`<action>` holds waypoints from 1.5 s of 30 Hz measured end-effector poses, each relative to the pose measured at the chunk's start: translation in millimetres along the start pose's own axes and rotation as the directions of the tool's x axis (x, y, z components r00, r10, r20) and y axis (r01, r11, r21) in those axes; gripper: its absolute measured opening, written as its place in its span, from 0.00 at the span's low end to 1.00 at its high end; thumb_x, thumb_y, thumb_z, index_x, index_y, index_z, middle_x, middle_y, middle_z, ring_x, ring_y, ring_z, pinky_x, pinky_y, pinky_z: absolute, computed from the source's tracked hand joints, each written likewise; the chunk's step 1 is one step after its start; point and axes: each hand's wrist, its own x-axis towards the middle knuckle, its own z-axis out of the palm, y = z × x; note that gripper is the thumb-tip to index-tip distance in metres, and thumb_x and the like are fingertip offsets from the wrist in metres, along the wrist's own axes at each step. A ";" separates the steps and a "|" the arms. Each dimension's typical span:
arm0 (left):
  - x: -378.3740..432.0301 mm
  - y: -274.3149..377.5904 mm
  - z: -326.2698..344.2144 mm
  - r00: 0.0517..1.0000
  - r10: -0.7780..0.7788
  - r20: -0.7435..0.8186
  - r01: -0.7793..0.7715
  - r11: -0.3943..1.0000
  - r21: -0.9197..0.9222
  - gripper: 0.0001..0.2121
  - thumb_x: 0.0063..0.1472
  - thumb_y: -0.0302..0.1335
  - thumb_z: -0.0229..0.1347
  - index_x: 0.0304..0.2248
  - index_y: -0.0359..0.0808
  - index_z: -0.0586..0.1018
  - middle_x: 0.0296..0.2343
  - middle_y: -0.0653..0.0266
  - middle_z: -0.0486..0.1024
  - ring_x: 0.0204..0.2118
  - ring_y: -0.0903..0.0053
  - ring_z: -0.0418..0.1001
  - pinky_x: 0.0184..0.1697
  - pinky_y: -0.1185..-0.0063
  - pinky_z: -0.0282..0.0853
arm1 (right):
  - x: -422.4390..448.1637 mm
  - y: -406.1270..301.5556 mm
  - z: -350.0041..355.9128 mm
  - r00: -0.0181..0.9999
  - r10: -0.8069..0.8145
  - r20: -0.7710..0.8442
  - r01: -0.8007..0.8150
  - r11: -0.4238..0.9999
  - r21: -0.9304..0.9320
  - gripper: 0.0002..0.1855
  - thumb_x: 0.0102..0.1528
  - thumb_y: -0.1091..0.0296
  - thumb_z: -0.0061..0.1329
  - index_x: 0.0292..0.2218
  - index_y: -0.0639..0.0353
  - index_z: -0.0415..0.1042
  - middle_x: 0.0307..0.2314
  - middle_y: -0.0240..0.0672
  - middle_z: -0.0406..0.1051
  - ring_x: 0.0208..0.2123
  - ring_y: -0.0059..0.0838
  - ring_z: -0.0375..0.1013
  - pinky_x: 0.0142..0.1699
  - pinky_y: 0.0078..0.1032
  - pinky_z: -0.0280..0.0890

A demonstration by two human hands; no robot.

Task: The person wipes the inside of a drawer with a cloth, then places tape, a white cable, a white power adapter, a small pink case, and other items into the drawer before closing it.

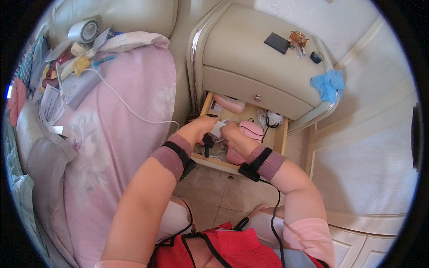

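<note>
Both hands are inside an open wooden drawer. My right hand has its fingers closed at the edge of a small white box-like object. On the object's other side is my left hand, its fingers partly hidden, so its grip is unclear. Just below the left hand is a black object with a stem. A pink rounded case with a black cord over it lies right of my right hand. Another pink item lies below that wrist. Tangled pale cords lie near the drawer's front.
A pink pouch and a bundled white cable lie at the drawer's back. The cream nightstand bears a black flat item and a blue cloth. Left stands a bed with a white cable and clutter.
</note>
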 end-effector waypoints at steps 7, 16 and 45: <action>6.1 -1.3 8.5 0.993 -0.099 0.056 0.100 0.995 -0.001 0.24 0.62 0.46 0.42 0.50 0.39 0.65 0.46 0.55 0.68 0.48 0.58 0.65 0.49 0.49 0.54 | 54.9 40.0 4.2 0.989 0.094 0.110 -0.084 0.992 -0.098 0.14 0.51 0.75 0.39 0.40 0.68 0.67 0.33 0.43 0.70 0.32 0.36 0.70 0.29 0.35 0.63; 29.1 -18.4 20.2 0.977 0.157 0.142 -0.170 0.982 0.086 0.24 0.63 0.45 0.40 0.50 0.36 0.66 0.48 0.61 0.66 0.50 0.70 0.63 0.52 0.62 0.54 | 75.1 60.5 2.0 0.953 0.179 0.246 -0.251 0.921 0.300 0.17 0.52 0.68 0.42 0.42 0.67 0.66 0.36 0.43 0.70 0.35 0.35 0.70 0.30 0.35 0.63; -29.9 21.7 20.5 0.991 0.124 -0.045 -0.122 0.992 0.039 0.35 0.59 0.54 0.40 0.55 0.34 0.60 0.53 0.54 0.61 0.55 0.63 0.59 0.54 0.62 0.52 | -17.8 -45.6 -66.4 0.735 -0.538 0.413 0.611 0.261 -0.747 0.13 0.48 0.63 0.48 0.32 0.64 0.73 0.29 0.50 0.73 0.32 0.50 0.72 0.38 0.39 0.66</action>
